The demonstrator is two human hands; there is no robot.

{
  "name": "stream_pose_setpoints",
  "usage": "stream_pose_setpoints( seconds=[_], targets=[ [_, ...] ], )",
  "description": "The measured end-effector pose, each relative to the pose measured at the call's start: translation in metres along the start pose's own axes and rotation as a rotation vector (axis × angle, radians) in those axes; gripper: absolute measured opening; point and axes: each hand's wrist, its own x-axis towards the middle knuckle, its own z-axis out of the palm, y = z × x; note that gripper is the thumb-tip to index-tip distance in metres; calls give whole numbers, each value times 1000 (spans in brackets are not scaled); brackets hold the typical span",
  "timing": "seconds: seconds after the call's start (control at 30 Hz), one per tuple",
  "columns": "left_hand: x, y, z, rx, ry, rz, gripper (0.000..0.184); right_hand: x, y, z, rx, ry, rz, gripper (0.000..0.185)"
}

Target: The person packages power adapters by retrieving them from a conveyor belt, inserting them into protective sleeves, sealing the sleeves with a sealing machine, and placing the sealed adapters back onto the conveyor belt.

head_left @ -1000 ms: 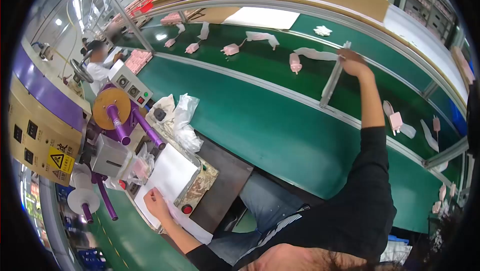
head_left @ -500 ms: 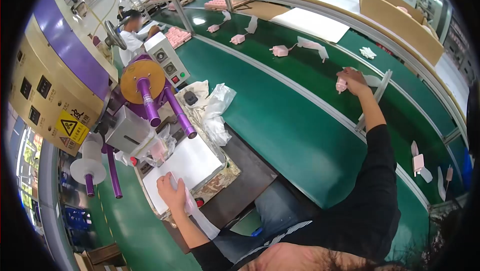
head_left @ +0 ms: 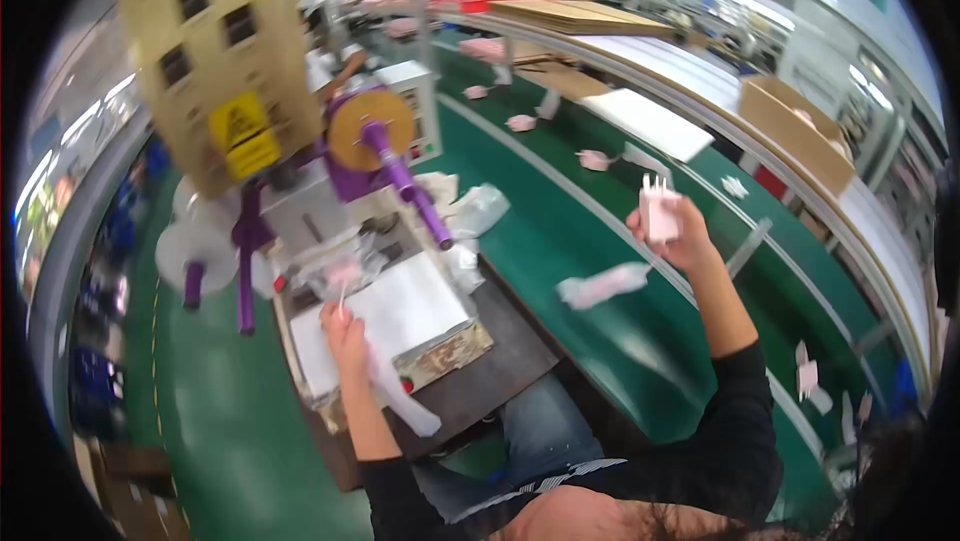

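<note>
My right hand [head_left: 685,236] is raised over the green belt, fingers closed round a pale pink plug adapter [head_left: 660,216] with its prongs pointing up. Below it a translucent wrapped strip [head_left: 603,285] hangs out over the belt, seemingly joined to the adapter. My left hand [head_left: 347,341] is closed at the left part of a white work surface [head_left: 410,306]. From it a translucent plastic strip [head_left: 395,391] trails down toward my lap. Just beyond my left fingertips lies crumpled clear film with something pink [head_left: 343,271] in it, blurred.
A machine with purple rollers [head_left: 400,176] and a yellow warning label [head_left: 245,134] stands at the left. More pink adapters [head_left: 593,159] lie along the far belt lane [head_left: 560,141]. A cardboard box [head_left: 790,131] sits on the shelf behind. Another person [head_left: 335,66] is at the far left.
My right hand has lifted the adapter off the far belt lane and drawn it inward, its strip swinging. My left hand stays by the white surface. The view has turned left.
</note>
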Motion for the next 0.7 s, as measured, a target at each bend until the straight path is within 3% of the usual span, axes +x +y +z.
stream_pose_setpoints(
  seconds=[0.03,0.1,0.17,0.2,0.27,0.33,0.4,0.43,0.53,0.67,0.7],
  targets=[
    [-8,18,12,-164,56,-77,48,-2,6,30,-52,-123,11,55],
    [-19,39,7,-165,6,121,55,1,35,89,-100,-329,74,54],
    [-27,59,-18,40,-117,266,73,6,75,135,-187,-324,38,52],
    [-41,76,-26,51,-46,236,73,17,91,149,-196,-382,90,52],
    [-65,110,-44,-206,-171,267,84,39,135,168,-212,-388,294,50],
    [-88,101,-77,-188,-129,242,89,53,155,204,-219,-404,382,49],
    [-116,93,-104,-170,-121,199,100,79,165,251,-140,-361,644,44],
    [-128,98,-113,-162,-113,184,103,96,178,256,-141,-378,653,44],
    [-165,140,-129,-830,27,31,109,152,227,258,-122,-426,709,40],
    [-192,153,-148,-756,75,89,108,195,258,275,-103,-544,635,38],
    [-197,156,-152,-756,81,91,108,202,260,282,-281,-554,572,41]
  ],
)
